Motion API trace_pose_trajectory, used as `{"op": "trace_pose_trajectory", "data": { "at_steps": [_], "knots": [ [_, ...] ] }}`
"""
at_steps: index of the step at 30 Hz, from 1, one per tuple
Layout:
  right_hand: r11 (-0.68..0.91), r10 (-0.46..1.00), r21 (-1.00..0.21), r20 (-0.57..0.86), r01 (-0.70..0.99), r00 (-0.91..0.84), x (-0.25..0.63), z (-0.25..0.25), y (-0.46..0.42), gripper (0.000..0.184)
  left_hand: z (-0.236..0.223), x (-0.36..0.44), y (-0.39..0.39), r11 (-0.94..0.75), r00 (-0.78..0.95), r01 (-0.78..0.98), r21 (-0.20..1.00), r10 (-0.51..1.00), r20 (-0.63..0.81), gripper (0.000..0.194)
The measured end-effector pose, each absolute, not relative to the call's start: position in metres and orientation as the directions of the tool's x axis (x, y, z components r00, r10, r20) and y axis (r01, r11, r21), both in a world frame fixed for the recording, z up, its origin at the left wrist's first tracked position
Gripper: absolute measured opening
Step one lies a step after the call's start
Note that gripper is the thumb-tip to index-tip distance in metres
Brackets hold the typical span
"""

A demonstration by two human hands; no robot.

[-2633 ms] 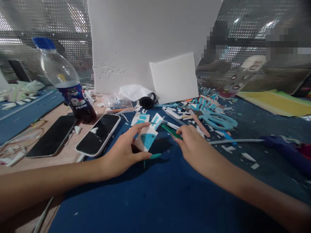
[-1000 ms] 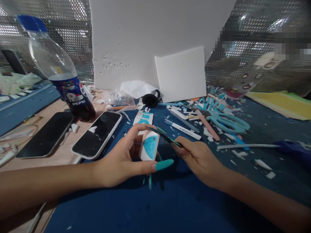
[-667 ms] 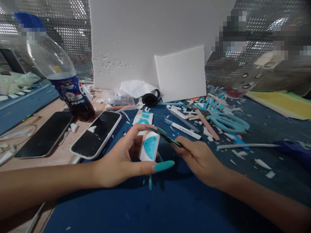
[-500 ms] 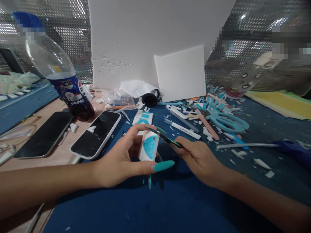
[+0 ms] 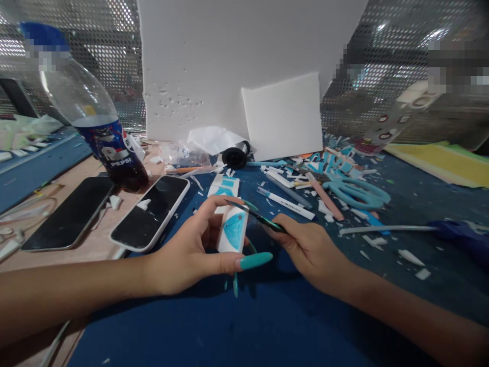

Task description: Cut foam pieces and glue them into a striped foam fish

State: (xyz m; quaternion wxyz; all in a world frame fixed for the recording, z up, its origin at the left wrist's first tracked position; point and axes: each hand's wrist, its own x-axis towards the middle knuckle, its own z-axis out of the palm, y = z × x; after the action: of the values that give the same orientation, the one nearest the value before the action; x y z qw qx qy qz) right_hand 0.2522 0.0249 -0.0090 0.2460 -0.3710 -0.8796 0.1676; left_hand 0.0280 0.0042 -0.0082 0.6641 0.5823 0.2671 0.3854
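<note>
White and bright blue, the small painted piece (image 5: 233, 232) stood tilted in the left hand (image 5: 194, 247), over the near middle of the dark blue mat (image 5: 267, 321). That hand was curved around it, index finger arched above the top and thumb stretched across the bottom, with long turquoise nails pointing right. The right hand (image 5: 311, 244) was closed on the slim green-and-black tool (image 5: 269, 223), whose thin dark end reached left to the index finger and the top of the piece; whether it touched either could not be told. Just beyond the left hand lay the second painted piece (image 5: 224, 184), flat on the mat, and to its right the white pen (image 5: 286, 203) lay at a slant. Farther back sat the black-ended spool (image 5: 235, 156), near the foot of the small white panel (image 5: 284, 120), which leaned against the large white board (image 5: 214, 51). On the right, the light blue scissors (image 5: 357, 193) lay beside the pink stick (image 5: 324, 197), among white and blue scraps, and the yellow sheets (image 5: 439, 163) lay at the far right. On the left, the white-edged phone (image 5: 151, 214) and the dark phone (image 5: 71, 214) lay side by side, near the blue-capped bottle (image 5: 109, 145).
</note>
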Motion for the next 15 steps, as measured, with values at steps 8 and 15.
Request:
{"op": "trace_pose_trajectory", "data": {
  "at_steps": [8, 15],
  "knots": [
    [0.722, 0.691, -0.308, 0.376, 0.620, -0.618, 0.2512, -0.0109, 0.0220, 0.018, -0.0071, 0.0284, 0.0042, 0.053, 0.579, -0.131, 0.990, 0.814, 0.033, 0.058],
    [0.745, 0.659, -0.205, 0.380, 0.635, -0.650, 0.2506, -0.0137, 0.0216, 0.016, -0.0096, 0.0293, 0.0025, -0.017, 0.557, -0.073, 0.997, 0.829, 0.055, 0.055]
  ]
}}
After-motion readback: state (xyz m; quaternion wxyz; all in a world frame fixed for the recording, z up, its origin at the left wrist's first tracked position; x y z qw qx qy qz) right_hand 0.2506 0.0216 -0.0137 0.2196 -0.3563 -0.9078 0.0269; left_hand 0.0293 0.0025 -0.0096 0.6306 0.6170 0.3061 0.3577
